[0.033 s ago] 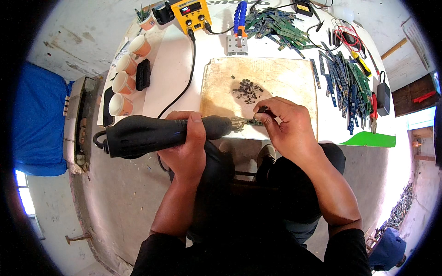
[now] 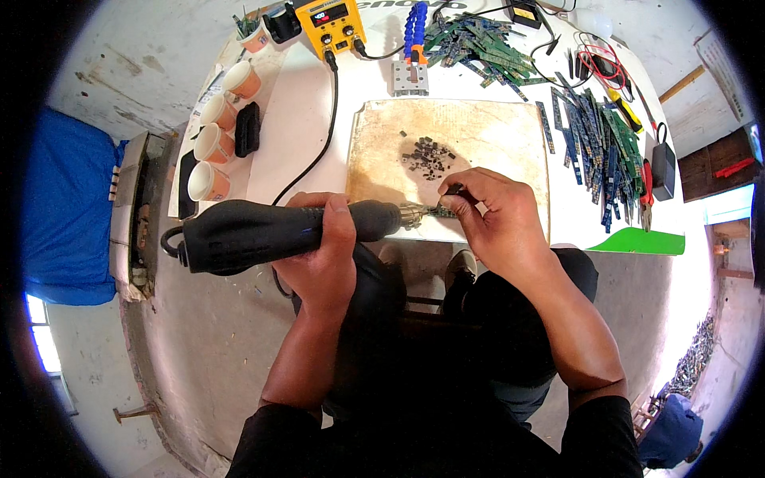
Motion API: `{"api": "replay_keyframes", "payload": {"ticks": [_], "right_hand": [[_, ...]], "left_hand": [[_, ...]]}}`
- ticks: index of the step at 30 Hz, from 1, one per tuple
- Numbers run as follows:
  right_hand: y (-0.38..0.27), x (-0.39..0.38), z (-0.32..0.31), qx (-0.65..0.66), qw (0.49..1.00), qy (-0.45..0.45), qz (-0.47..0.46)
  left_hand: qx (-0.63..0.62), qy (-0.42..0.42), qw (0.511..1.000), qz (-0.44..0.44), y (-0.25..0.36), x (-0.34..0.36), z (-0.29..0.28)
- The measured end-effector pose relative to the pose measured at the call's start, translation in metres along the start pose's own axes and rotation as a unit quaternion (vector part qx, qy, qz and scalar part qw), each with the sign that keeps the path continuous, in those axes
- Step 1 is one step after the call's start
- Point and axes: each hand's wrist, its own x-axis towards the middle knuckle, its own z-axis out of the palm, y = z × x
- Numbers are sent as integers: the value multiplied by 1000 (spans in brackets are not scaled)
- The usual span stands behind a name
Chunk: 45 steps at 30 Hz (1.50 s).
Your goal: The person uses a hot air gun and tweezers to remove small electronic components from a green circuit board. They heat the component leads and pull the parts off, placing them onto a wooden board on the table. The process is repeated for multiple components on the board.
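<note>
nothing shifts, so i hold steady: left hand (image 2: 323,259) wrapped round heat gun (image 2: 247,231), right hand (image 2: 500,213) pinching dark object (image 2: 455,190).

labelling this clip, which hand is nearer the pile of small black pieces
Right. The right hand is just below and right of the pile in the picture; the left hand is farther off, lower left, gripping the black tool.

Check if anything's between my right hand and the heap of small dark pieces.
Nothing visible: only bare tan board shows between your right hand and the dark pieces. The black tool in your left hand lies outside that gap.
</note>
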Motion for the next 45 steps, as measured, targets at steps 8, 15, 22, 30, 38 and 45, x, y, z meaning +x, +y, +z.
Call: {"api": "replay_keyframes", "payload": {"ticks": [8,15,22,30,38,45], "right_hand": [[0,-1,1,23,999,12,31],[1,1,-1,6,999,47,21],[9,11,1,-4,991,132,11],[9,9,-5,2,992,129,19],[10,-10,-16,13,997,59,48],[9,-12,-19,6,998,49,24]], "left_hand": [[7,12,1000,24,-6,0,-2],[33,23,998,42,-11,1,-4],[15,29,999,36,-10,1,-3],[4,26,999,34,-13,2,-2],[21,-6,999,43,-4,-1,-3],[23,-23,998,45,-5,-2,-1]]}}
